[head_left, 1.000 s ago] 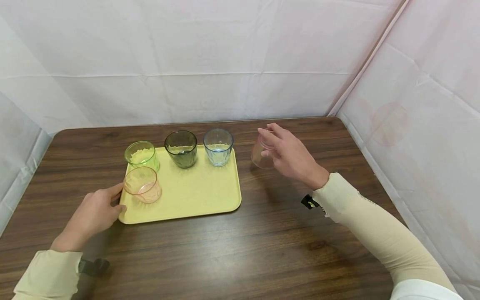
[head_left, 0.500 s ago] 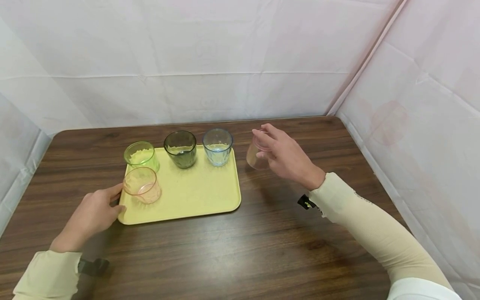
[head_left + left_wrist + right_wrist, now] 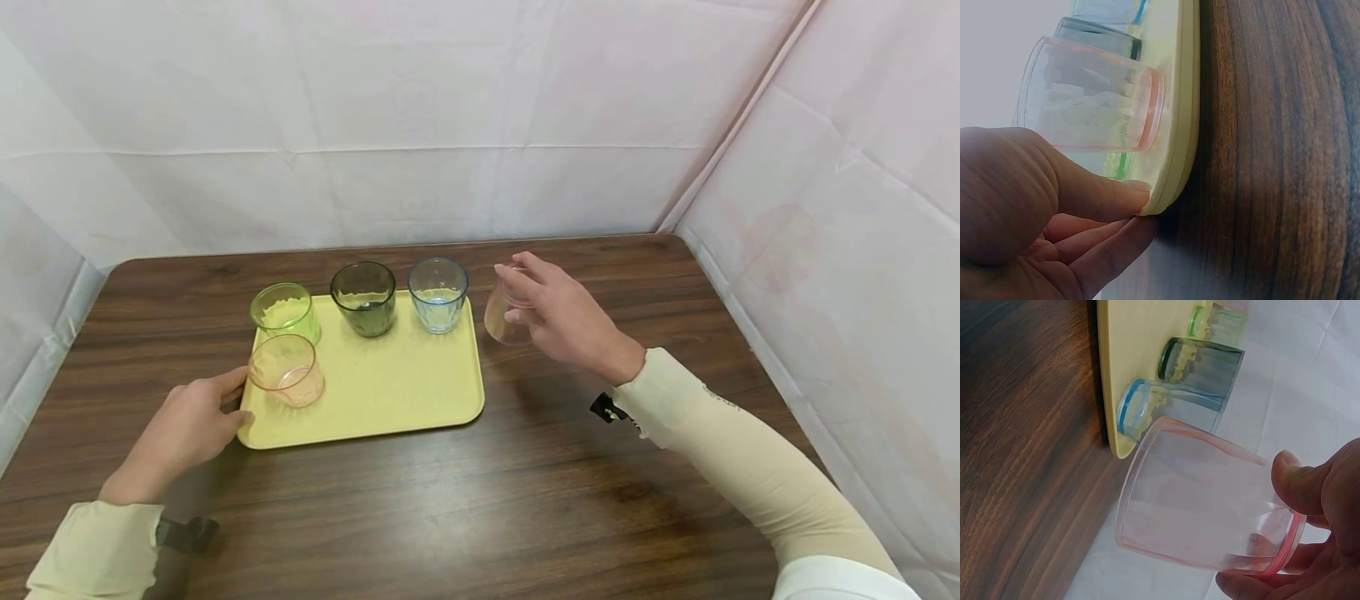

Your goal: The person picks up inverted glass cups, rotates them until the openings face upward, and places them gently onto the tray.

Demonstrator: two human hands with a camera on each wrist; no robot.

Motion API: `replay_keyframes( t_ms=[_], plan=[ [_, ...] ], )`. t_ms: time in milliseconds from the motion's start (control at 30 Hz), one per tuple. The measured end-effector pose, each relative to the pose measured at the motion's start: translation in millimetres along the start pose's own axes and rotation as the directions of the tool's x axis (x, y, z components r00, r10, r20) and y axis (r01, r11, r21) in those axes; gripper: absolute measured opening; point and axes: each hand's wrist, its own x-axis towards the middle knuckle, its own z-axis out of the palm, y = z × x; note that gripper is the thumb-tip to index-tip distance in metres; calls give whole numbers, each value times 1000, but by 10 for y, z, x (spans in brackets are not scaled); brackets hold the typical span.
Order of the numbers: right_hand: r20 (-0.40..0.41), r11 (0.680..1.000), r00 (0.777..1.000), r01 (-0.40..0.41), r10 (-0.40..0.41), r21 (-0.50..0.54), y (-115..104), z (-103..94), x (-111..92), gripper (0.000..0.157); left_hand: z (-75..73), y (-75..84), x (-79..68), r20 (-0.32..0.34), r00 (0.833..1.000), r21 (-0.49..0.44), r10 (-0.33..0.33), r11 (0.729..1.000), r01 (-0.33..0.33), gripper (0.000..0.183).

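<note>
My left hand point(image 3: 183, 421) pinches the left edge of a yellow tray point(image 3: 397, 387), its thumb on the rim and fingers beneath, as the left wrist view shows. A clear pink plastic cup point(image 3: 1204, 500) is upside down in my right hand point(image 3: 573, 321), to the right of the tray. Thumb and fingers grip it around the base, with the wide mouth facing down. On the tray, an orange-pink cup point(image 3: 300, 387) stands upright close to my left hand. Behind it is a green cup point(image 3: 288, 317); a dark grey cup point(image 3: 366, 308) and a blue cup point(image 3: 438, 304) stand along the back.
The tray lies on a dark wood-grain table point(image 3: 450, 517). White sheeting point(image 3: 420, 125) rises behind the table and along both sides. The blue cup, at the tray's back right, is the one nearest to the held cup.
My right hand has moved slightly left with the upside-down pink cup, closer to the tray's right edge. My left hand, the tray and the cups on it have stayed put.
</note>
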Motion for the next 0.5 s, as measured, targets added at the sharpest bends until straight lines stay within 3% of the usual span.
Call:
replay_keyframes(
  t_ms=[500],
  plan=[
    [-18,996,996,85,-84,16,-111,37,47,55,13,-10,-2,-16,999,8,32,999,-32,70]
  ],
)
